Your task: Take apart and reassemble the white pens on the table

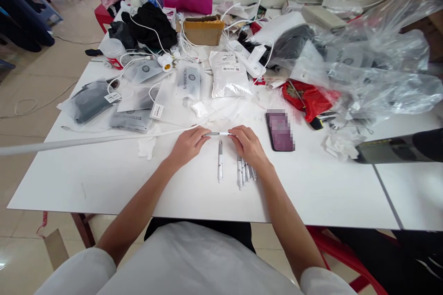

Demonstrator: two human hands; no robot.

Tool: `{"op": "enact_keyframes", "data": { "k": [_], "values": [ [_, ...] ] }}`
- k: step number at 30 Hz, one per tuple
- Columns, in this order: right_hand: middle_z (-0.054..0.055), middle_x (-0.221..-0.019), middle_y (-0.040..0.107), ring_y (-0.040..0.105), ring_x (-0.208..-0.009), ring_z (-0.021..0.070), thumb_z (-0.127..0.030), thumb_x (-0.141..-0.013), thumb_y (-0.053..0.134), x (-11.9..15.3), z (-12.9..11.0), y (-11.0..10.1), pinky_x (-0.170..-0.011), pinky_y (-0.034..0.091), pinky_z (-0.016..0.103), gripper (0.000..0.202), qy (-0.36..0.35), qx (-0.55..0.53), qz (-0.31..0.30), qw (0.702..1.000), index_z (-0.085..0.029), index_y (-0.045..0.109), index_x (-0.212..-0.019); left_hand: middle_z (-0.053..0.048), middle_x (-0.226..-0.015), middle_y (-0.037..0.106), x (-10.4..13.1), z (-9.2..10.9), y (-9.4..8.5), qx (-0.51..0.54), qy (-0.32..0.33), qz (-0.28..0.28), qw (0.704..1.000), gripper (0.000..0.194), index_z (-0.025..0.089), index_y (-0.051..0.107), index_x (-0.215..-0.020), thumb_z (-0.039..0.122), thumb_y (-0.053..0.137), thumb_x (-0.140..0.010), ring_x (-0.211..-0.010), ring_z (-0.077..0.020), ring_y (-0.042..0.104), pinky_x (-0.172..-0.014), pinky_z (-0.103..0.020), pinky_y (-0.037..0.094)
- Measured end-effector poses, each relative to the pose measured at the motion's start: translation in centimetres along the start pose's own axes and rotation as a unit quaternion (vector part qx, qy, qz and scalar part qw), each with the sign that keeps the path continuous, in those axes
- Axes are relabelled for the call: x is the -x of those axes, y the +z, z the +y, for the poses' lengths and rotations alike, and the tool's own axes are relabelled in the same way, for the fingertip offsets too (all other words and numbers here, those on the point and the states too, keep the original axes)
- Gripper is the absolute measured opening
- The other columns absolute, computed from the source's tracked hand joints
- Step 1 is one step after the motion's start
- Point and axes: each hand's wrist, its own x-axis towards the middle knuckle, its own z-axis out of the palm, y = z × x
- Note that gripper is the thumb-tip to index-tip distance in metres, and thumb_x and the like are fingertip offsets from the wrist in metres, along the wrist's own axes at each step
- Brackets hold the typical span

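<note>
Between my two hands a grey and white pen [219,133] lies level, a little above the white table. My left hand [188,146] pinches its grey end, and my right hand [248,144] has its fingers closed on the white end. Just below, a single similar pen [220,161] rests on the tabletop, pointing away from me. Several more pens [241,173] lie side by side under my right wrist, partly hidden by it. To the right of my right hand is a phone [280,130], its screen blurred out.
Packaged items in clear bags [131,117], a white plastic parcel [230,74] and a power strip [247,57] crowd the back. A white cable [104,142] crosses on the left. Right are a red bag [308,99], crumpled tissue [342,144] and a dark cylindrical object [398,147].
</note>
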Motion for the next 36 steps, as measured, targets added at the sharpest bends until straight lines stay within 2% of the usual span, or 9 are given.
{"op": "enact_keyframes", "data": {
  "k": [3, 5, 10, 13, 17, 21, 24, 29, 36],
  "values": [
    [0.011, -0.118, 0.074, 0.067, -0.103, 0.027, -0.029, -0.112, 0.049, 0.0, -0.1, 0.2, -0.09, 0.057, 0.046, 0.017, 0.001, -0.011, 0.0, 1.0, -0.027, 0.064, -0.12, -0.004, -0.082, 0.072, 0.0, 0.1, 0.0, -0.024, -0.013, 0.011, 1.0, 0.028, 0.023, 0.071, -0.095, 0.042, 0.058, -0.111, -0.076, -0.0185, 0.065, -0.074, -0.033, 0.052],
    [0.011, -0.118, 0.074, 0.067, -0.104, 0.0268, -0.028, -0.113, 0.047, 0.1, -0.1, 0.3, -0.09, 0.057, 0.046, 0.015, -0.002, -0.014, -0.005, 1.0, -0.026, 0.062, -0.117, -0.003, -0.075, 0.069, -0.1, 0.0, 0.0, -0.038, -0.02, 0.008, 0.999, 0.034, 0.022, 0.07, -0.089, 0.044, 0.056, -0.112, -0.072, -0.0185, 0.063, -0.073, -0.034, 0.051],
    [0.011, -0.112, 0.074, 0.065, -0.096, 0.0263, -0.023, -0.112, 0.045, 0.2, -0.1, 0.5, -0.086, 0.054, 0.044, 0.013, -0.008, -0.008, -0.016, 1.0, -0.025, 0.058, -0.116, -0.009, -0.112, 0.079, -0.2, -0.1, 0.2, -0.076, 0.041, -0.001, 0.996, 0.033, 0.023, 0.071, -0.127, 0.048, 0.068, -0.105, -0.103, -0.0236, 0.073, -0.093, -0.039, 0.055],
    [0.009, -0.099, 0.071, 0.062, -0.085, 0.0249, -0.025, -0.112, 0.048, 0.1, -0.5, 0.3, -0.08, 0.052, 0.04, 0.016, -0.014, 0.015, -0.033, 0.999, -0.023, 0.06, -0.122, -0.004, -0.098, 0.079, -0.1, 0.1, 0.5, -0.093, 0.094, 0.01, 0.991, 0.016, 0.023, 0.074, -0.116, 0.034, 0.064, -0.11, -0.091, -0.0192, 0.072, -0.085, -0.035, 0.053],
    [0.004, -0.088, 0.068, 0.06, -0.08, 0.0228, -0.031, -0.112, 0.055, -0.3, -1.2, 0.2, -0.078, 0.046, 0.038, 0.032, -0.067, 0.066, -0.063, 0.994, -0.022, 0.058, -0.143, -0.003, -0.086, 0.077, -0.1, 0.1, 0.6, -0.1, 0.096, 0.004, 0.99, 0.019, 0.021, 0.074, -0.107, 0.033, 0.06, -0.112, -0.083, -0.0184, 0.069, -0.082, -0.035, 0.05],
    [0.008, -0.101, 0.073, 0.063, -0.091, 0.0238, -0.018, -0.112, 0.047, -0.5, -1.2, 0.3, -0.083, 0.043, 0.039, 0.023, -0.059, 0.092, -0.043, 0.993, -0.023, 0.063, -0.127, -0.002, -0.08, 0.076, -0.1, -0.2, 0.1, -0.09, 0.079, -0.01, 0.993, 0.028, 0.019, 0.071, -0.096, 0.03, 0.053, -0.114, -0.077, -0.0175, 0.065, -0.079, -0.035, 0.047],
    [0.009, -0.112, 0.074, 0.065, -0.1, 0.0245, -0.012, -0.111, 0.043, -0.5, -1.1, 0.2, -0.09, 0.043, 0.041, 0.024, -0.04, 0.077, -0.029, 0.996, -0.023, 0.061, -0.124, -0.001, -0.081, 0.077, -0.2, -0.3, 0.0, -0.073, 0.065, -0.015, 0.995, 0.028, 0.019, 0.072, -0.103, 0.029, 0.049, -0.116, -0.075, -0.0172, 0.065, -0.078, -0.035, 0.047],
    [0.005, -0.1, 0.073, 0.06, -0.088, 0.0225, -0.023, -0.11, 0.056, -0.5, -1.4, 0.2, -0.083, 0.036, 0.04, 0.021, -0.06, 0.139, -0.036, 0.988, -0.026, 0.064, -0.129, -0.004, -0.095, 0.08, -0.2, 0.0, 0.2, -0.064, 0.061, -0.05, 0.995, 0.024, 0.02, 0.069, -0.114, 0.032, 0.048, -0.116, -0.084, -0.0183, 0.068, -0.087, -0.036, 0.049],
    [0.006, -0.1, 0.072, 0.057, -0.088, 0.0219, -0.021, -0.109, 0.056, -0.4, -0.8, -0.2, -0.088, 0.035, 0.042, 0.016, -0.03, 0.158, 0.0, 0.987, -0.026, 0.069, -0.117, -0.006, -0.104, 0.077, 0.0, -0.3, 0.0, -0.048, 0.037, -0.011, 0.998, 0.02, 0.021, 0.065, -0.125, 0.029, 0.05, -0.115, -0.092, -0.0197, 0.07, -0.087, -0.035, 0.052]
  ]
}}
